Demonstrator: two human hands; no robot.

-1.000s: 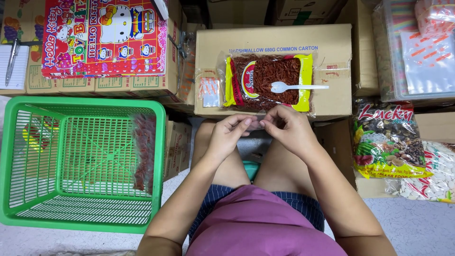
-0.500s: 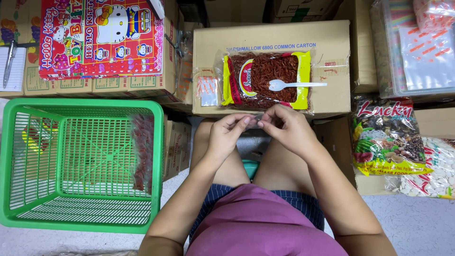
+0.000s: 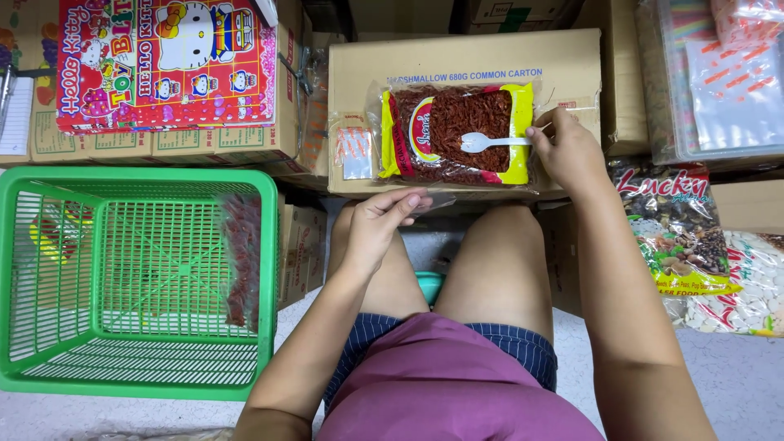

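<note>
My left hand [image 3: 382, 222] pinches a small clear plastic bag [image 3: 438, 200] at the near edge of a brown carton [image 3: 465, 53], above my left knee. My right hand [image 3: 572, 151] has reached to the carton top, and its fingers close on the handle end of a white plastic spoon [image 3: 488, 143]. The spoon lies on an open yellow-edged bag of red-brown dried bits [image 3: 453, 122] that rests flat on the carton. Left of that bag sits a little stack of clear bags with orange print [image 3: 355, 151].
A green plastic basket [image 3: 139, 174] stands at my left, with a strip of red packets [image 3: 242, 253] hanging on its right wall. A colourful toy box [image 3: 163, 61] sits on cartons behind it. Snack bags [image 3: 678, 233] lie at my right.
My hands, which were together over my knees, have parted. The right hand went up and right to the spoon's handle. The left hand stayed low with the small clear bag.
</note>
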